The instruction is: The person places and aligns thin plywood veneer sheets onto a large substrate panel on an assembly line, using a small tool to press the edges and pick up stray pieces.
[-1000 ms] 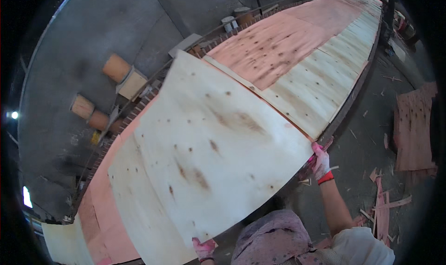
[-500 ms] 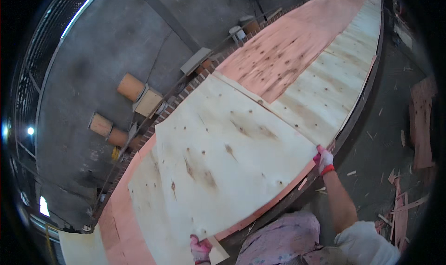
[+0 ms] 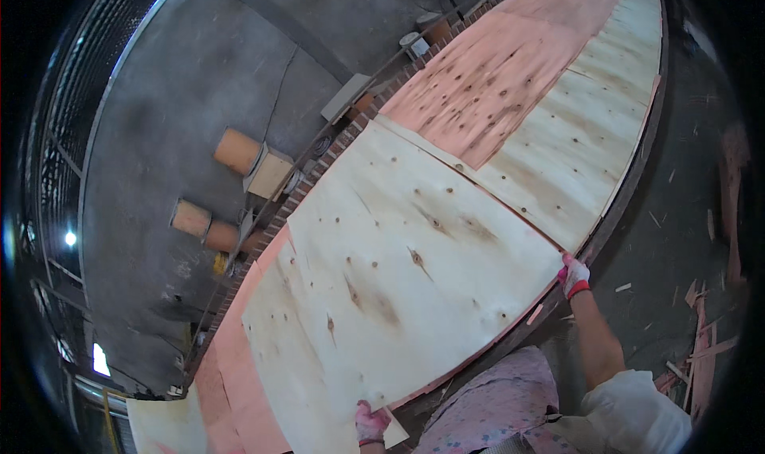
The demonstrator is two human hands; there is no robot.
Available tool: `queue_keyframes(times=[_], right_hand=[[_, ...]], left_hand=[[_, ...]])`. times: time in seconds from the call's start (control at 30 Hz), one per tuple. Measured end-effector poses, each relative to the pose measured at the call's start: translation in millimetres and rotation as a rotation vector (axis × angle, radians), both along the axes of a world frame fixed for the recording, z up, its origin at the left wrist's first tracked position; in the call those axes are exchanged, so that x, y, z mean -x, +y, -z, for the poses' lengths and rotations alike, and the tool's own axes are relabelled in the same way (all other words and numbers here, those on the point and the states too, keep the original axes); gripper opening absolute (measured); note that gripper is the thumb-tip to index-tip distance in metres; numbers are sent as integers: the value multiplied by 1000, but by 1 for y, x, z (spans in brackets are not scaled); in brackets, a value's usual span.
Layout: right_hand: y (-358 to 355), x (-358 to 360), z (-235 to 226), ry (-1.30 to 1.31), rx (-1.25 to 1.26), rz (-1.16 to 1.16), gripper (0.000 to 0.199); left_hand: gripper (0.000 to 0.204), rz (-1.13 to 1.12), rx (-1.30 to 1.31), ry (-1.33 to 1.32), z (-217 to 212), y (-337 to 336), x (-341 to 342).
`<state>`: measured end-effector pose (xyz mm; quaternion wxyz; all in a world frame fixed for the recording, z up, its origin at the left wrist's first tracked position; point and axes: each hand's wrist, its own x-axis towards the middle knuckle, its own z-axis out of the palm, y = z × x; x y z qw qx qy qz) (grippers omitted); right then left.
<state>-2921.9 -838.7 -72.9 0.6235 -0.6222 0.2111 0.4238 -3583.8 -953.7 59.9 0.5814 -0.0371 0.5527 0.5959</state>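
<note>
A large pale wood veneer sheet [image 3: 414, 271] with dark knots lies across a long layered stack in front of me. My right hand [image 3: 574, 275], in a pink-stained white glove with a red cuff, pinches the sheet's near right corner. At the near left, my left hand [image 3: 371, 422], gloved alike, is closed on the sheet's near edge; its fingertips are partly hidden. Pinkish veneer [image 3: 247, 366] shows beneath at the left, and a thin pink strip runs along the near edge. Beyond the sheet's right edge lie more pale veneer [image 3: 582, 127] and a pinkish sheet [image 3: 486, 80].
Along the stack's far side are a rail and rollers [image 3: 323, 163], with orange-brown cylinders [image 3: 237, 151] and a white bucket [image 3: 414, 44] past them. Veneer scraps [image 3: 703, 346] litter the dark floor at right. A patterned pink apron [image 3: 494, 402] covers my lap.
The view has shifted, moving the scene slightly rightward. The sheet's near edge lies closer to the stack's edge, narrowing the pink strip there. Both hands keep hold of the sheet.
</note>
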Motion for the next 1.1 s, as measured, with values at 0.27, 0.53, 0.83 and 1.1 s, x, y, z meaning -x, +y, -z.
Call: queue_keyframes(times=[0.27, 0.53, 0.83, 1.1], right_hand=[[3, 10, -18, 19, -98, 152, 23], [-53, 37, -60, -303, -188, 95, 18], [-68, 124, -86, -220, -143, -390, 31], [-30, 160, -82, 88, -13, -453, 30]], left_hand=[[46, 374, 185, 223, 21, 16, -4], [20, -1, 272, -34, -9, 22, -71], [14, 370, 324, -88, 52, -4, 2], [37, 463, 172, 91, 58, -12, 4]])
